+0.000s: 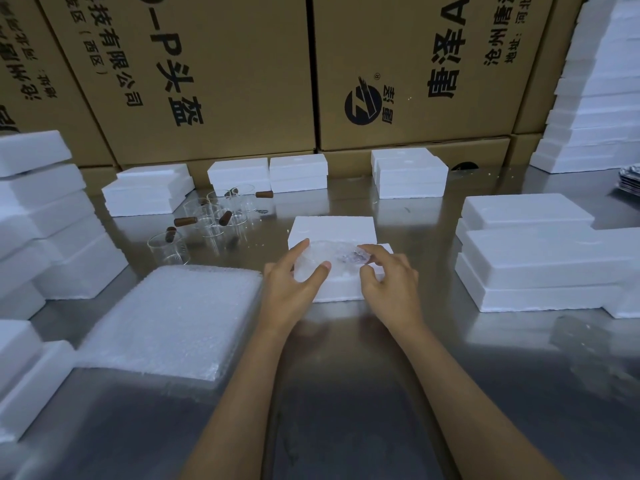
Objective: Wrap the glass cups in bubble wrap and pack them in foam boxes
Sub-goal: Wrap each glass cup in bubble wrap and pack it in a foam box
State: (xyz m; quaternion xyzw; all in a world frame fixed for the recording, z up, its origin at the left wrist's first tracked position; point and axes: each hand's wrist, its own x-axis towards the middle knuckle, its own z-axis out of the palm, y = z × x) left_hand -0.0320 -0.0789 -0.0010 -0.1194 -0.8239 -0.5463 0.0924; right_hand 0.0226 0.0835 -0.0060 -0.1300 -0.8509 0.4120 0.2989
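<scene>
A: What is sitting off to the left of the hands?
B: One stack of bubble wrap sheets (166,320) is lying just left of the left hand (291,285). Beyond it, about six bare glass cups (211,220) with brown handles are standing on the steel table (346,393).
A: And the hands themselves?
B: Both are gripping one wrapped cup (325,259). The left hand is curling round its left end, the right hand (388,282) is pinching its right end. The bundle is resting in one open foam box (341,289), with one lid (332,230) lying just behind.
A: To the right?
B: Closed foam boxes (540,258) are stacking up; I cannot count them surely.
</scene>
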